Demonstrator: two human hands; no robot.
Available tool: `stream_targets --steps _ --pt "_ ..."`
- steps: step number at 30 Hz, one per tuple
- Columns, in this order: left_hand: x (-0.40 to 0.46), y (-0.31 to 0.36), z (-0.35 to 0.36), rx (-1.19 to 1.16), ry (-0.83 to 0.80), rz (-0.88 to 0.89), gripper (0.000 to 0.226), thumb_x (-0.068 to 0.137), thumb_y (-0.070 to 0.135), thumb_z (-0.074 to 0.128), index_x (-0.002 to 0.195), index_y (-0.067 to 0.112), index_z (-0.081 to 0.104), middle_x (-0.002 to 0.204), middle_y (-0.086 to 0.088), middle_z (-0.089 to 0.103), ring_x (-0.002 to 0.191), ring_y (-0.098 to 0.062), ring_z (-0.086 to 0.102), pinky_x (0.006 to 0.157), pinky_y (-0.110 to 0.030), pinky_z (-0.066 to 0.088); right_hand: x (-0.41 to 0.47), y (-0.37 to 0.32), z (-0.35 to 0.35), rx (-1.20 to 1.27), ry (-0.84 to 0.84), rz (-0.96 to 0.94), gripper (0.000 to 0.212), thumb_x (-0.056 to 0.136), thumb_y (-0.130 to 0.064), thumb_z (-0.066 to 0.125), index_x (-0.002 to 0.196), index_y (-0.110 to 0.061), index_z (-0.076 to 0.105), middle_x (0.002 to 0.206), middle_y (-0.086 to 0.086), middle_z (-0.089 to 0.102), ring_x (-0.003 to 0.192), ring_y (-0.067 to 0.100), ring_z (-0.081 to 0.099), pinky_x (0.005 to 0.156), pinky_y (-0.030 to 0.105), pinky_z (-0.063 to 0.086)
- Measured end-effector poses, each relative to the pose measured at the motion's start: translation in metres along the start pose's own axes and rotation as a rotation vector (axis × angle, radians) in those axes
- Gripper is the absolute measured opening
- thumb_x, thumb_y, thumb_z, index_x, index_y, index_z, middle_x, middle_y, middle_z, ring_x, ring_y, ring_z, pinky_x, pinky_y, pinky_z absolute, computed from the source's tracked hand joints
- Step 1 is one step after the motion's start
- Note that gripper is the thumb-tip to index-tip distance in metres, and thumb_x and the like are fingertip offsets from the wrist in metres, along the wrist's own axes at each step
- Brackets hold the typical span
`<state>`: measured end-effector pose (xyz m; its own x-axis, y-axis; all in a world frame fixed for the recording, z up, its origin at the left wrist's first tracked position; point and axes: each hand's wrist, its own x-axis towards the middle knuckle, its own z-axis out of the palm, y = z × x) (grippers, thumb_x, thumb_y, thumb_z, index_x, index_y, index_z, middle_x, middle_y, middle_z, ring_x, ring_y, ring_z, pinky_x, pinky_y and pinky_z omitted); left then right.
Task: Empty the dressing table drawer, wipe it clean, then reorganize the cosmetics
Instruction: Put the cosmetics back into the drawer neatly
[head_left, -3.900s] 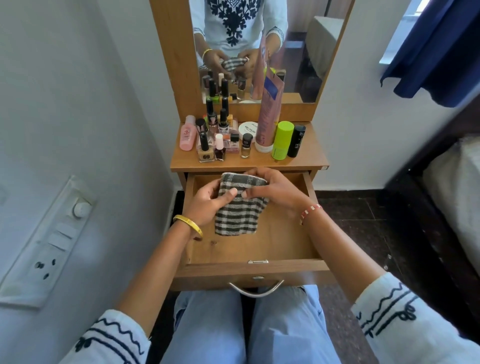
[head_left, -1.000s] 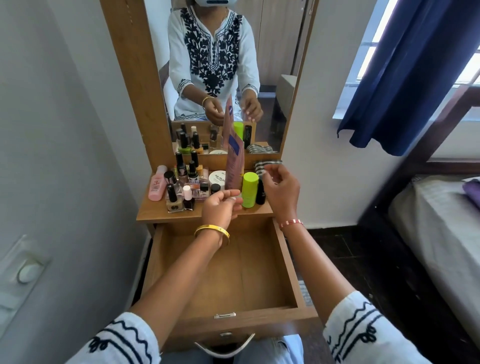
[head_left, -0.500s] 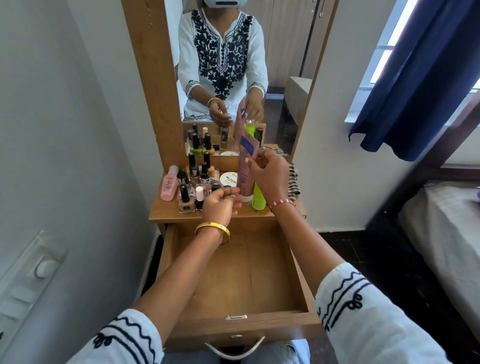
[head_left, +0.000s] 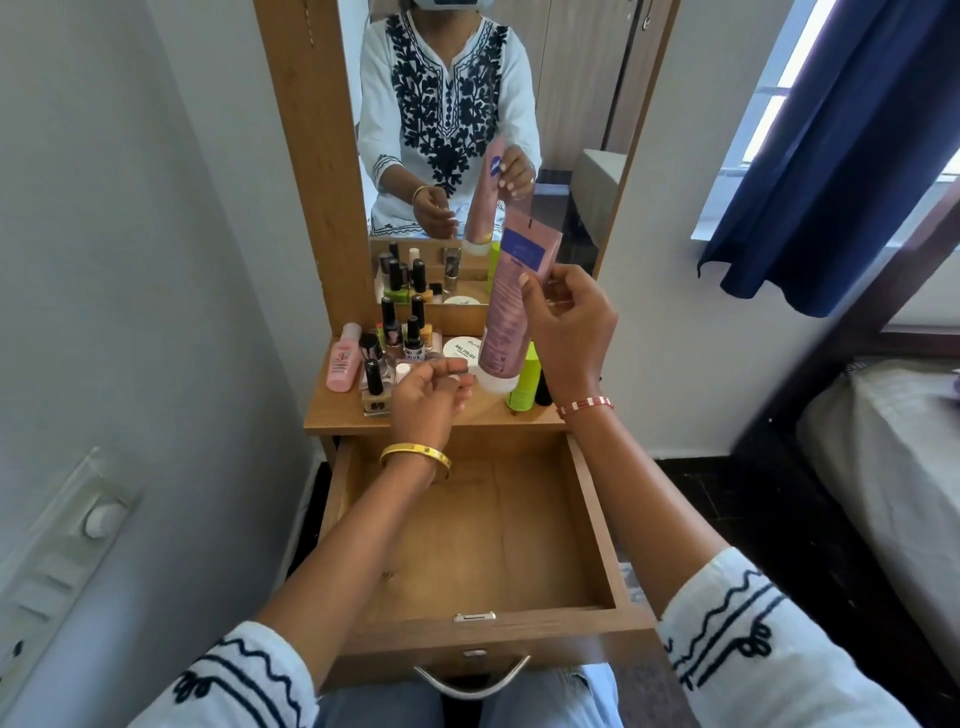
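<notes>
Reorganizing is judged to be the step in hand: nail polish bottles (head_left: 390, 332) are still crowded at the left of the dressing table top (head_left: 332, 415), while the drawer (head_left: 488, 540) below lies open and bare. Nothing is seen gripped in the loosely curled left hand (head_left: 428, 400), while the pink tube (head_left: 511, 306) is pinched near its crimped end by the right hand (head_left: 569, 327), cap down, just above the top. Next, a lowering of the tube into the drawer is probably called for.

Open drawer below a crowded shelf

The light wooden pulled-out drawer (head_left: 592, 519) sits at 6 o'clock; the wooden shelf (head_left: 343, 415) with small dark-capped nail polish bottles (head_left: 373, 387) lies behind it at 12, the wood-framed mirror (head_left: 582, 104) behind those.
</notes>
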<state>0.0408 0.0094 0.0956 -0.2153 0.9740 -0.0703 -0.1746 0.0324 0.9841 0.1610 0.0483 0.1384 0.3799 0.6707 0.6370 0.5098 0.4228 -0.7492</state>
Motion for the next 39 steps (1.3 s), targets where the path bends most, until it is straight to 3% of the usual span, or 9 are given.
stream_targets --steps 4,8,14,20,23,27,33,36,39 --pt "-0.010 0.005 -0.007 -0.013 0.028 0.104 0.015 0.091 0.004 0.050 0.098 0.012 0.061 0.088 -0.005 0.064 0.076 -0.010 0.060 0.066 -0.015 0.052 -0.005 -0.007 -0.010 0.072 -0.001 0.003 0.020 0.082 -0.022 0.067 0.084 -0.002 0.064 0.078 0.005 0.065 0.072 0.021 0.062 0.061 0.026 0.052" --pt "-0.012 0.009 -0.014 -0.012 -0.060 0.083 0.029 0.091 0.019 0.052 0.118 0.010 0.057 0.102 -0.004 0.063 0.086 -0.013 0.060 0.077 -0.026 0.052 -0.017 -0.010 -0.016 0.143 -0.260 0.105 0.014 0.085 -0.017 0.065 0.086 -0.003 0.065 0.080 0.010 0.068 0.075 0.026 0.066 0.062 0.031 0.056" --pt "-0.018 0.001 -0.029 0.015 -0.177 0.036 0.020 0.089 0.019 0.055 0.108 0.016 0.060 0.092 0.007 0.066 0.085 -0.006 0.064 0.072 -0.019 0.055 -0.042 -0.007 -0.015 0.267 -0.601 0.355 0.016 0.089 -0.016 0.059 0.096 -0.003 0.065 0.086 0.004 0.069 0.064 0.001 0.064 0.055 0.014 0.053" --pt "-0.021 -0.023 -0.052 -0.124 0.006 -0.121 0.010 0.086 0.014 0.061 0.087 0.024 0.064 0.090 0.006 0.069 0.092 -0.016 0.064 0.095 -0.045 0.048 -0.071 0.016 -0.019 0.242 -0.948 0.563 0.019 0.089 -0.017 0.060 0.103 -0.004 0.062 0.081 0.001 0.066 0.067 0.009 0.062 0.062 0.020 0.053" --pt "-0.023 -0.033 -0.062 -0.151 0.030 -0.168 0.009 0.084 0.015 0.064 0.084 0.023 0.065 0.084 0.008 0.070 0.090 -0.019 0.062 0.093 -0.049 0.043 -0.088 0.022 -0.019 0.194 -1.157 0.576 0.015 0.086 -0.014 0.064 0.100 -0.008 0.061 0.089 0.003 0.068 0.077 0.011 0.064 0.072 0.023 0.052" --pt "-0.025 -0.044 -0.071 -0.133 0.089 -0.152 0.018 0.082 0.009 0.065 0.092 0.020 0.054 0.091 0.003 0.064 0.088 -0.016 0.059 0.083 -0.040 0.046 -0.095 0.030 -0.016 0.085 -1.240 0.579 0.014 0.085 -0.011 0.064 0.098 -0.007 0.062 0.083 0.004 0.066 0.070 0.008 0.061 0.065 0.020 0.051" --pt "-0.028 -0.053 -0.093 0.246 0.312 -0.063 0.051 0.081 0.013 0.067 0.128 0.012 0.045 0.105 -0.003 0.057 0.090 -0.016 0.058 0.072 -0.028 0.053 -0.105 0.054 -0.015 -0.281 -1.460 0.446 0.022 0.086 -0.018 0.063 0.103 -0.003 0.066 0.093 0.009 0.068 0.077 0.012 0.062 0.076 0.031 0.054" --pt "-0.033 -0.070 -0.099 0.579 0.144 -0.031 0.032 0.084 0.014 0.063 0.116 0.015 0.059 0.101 0.001 0.061 0.096 -0.019 0.061 0.083 -0.035 0.054 -0.114 0.066 -0.010 -0.394 -1.576 0.399 0.026 0.085 -0.022 0.062 0.105 -0.006 0.068 0.102 0.012 0.070 0.084 0.014 0.062 0.081 0.033 0.054" --pt "-0.033 -0.085 -0.102 0.836 -0.018 0.005 0.030 0.084 0.011 0.062 0.114 0.015 0.063 0.118 -0.005 0.059 0.096 -0.017 0.059 0.089 -0.028 0.049 -0.123 0.073 -0.004 -0.455 -1.660 0.408 0.029 0.085 -0.023 0.061 0.106 -0.004 0.068 0.103 0.012 0.070 0.084 0.016 0.062 0.076 0.030 0.053"
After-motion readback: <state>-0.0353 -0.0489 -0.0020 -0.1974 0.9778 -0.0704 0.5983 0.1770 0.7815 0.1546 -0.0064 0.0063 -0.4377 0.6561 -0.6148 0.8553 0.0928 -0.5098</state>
